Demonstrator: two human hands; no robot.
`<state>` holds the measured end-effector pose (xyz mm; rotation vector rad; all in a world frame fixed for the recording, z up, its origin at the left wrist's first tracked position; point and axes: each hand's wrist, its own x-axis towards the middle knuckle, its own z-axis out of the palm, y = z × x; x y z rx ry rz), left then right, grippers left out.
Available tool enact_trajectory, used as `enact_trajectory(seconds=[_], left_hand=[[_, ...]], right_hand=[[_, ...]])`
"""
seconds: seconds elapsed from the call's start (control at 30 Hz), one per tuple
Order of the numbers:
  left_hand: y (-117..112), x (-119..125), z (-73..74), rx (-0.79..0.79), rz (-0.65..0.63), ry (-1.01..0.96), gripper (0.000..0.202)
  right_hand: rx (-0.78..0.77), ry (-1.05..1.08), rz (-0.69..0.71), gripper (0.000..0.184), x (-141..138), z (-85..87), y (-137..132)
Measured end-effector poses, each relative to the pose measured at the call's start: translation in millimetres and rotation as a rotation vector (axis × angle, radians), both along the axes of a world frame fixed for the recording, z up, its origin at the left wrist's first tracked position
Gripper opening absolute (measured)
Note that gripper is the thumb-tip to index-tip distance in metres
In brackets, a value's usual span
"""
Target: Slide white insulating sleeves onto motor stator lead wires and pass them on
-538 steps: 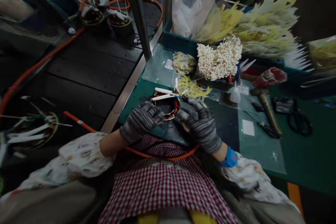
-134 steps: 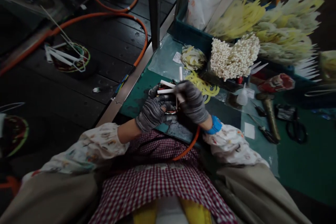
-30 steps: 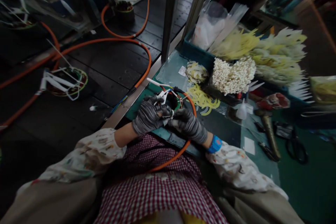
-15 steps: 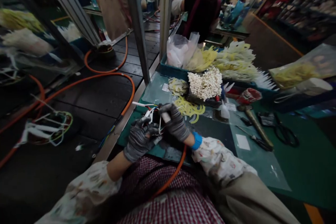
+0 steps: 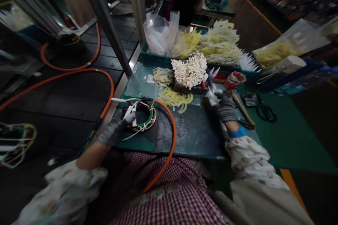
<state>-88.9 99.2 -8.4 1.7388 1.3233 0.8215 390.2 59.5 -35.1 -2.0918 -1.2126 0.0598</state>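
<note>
Head view: left hand [image 5: 115, 132], fingers curled, clasps stator ring [image 5: 145, 116] at its left rim. Right hand [image 5: 226, 107] well right of ring; grip unclear.

Gloved left hand [image 5: 116, 132], right hand [image 5: 226, 107] apart

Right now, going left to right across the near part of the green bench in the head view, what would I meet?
In order: left hand → wound ring with white sleeves → loose yellow strips → right hand → black scissors.
</note>
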Motion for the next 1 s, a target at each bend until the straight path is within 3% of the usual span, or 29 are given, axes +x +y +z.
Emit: enact_trajectory(seconds=[0.1, 0.2, 0.27, 0.33, 0.43, 0.53, 0.63, 0.73, 0.83, 1.0], left_hand=[[16, 14, -1.5, -0.029, 0.037, -0.087, 0.055], [21, 18, -3.3, -0.023, 0.029, -0.095, 0.044], [22, 18, -5.2, -0.042, 0.044, -0.092, 0.04], [21, 19, -8.8, -0.034, 0.058, -0.083, 0.042], [9, 21, -15.2, 0.098, 0.108, -0.019, 0.042], [-21, 22, -16.3, 0.2, 0.14, 0.021, 0.042], [-55, 21, -11.3, 0.33, 0.063, 0.101, 0.044], [-75, 17, -9.0, 0.443, -0.016, 0.202, 0.043], [-80, 15, -14.2, 0.459, -0.068, 0.245, 0.037], [-79, 13, -20.7, 0.534, -0.1, 0.205, 0.036]], right_hand=[[-0.065, 0.018, 0.04, 0.038, 6, 8.0, 10], [-0.015, 0.008, 0.087, 0.04, -11, 28.2, -3], [0.029, 0.029, 0.168, 0.041, -43, 41.3, -22], [0.054, 0.152, 0.37, 0.037, -90, 46.3, -46], [-0.002, 0.292, 0.665, 0.032, -164, 33.6, -80], [-0.05, 0.269, 0.721, 0.033, -206, 11.5, -101], [-0.09, 0.271, 0.775, 0.036, -211, 2.6, -110], [0.008, 0.247, 0.859, 0.032, -205, 9.9, -109], [0.076, 0.199, 0.915, 0.025, -206, 22.0, -103], [-0.081, 0.21, 0.914, 0.031, -213, 38.0, -91]])
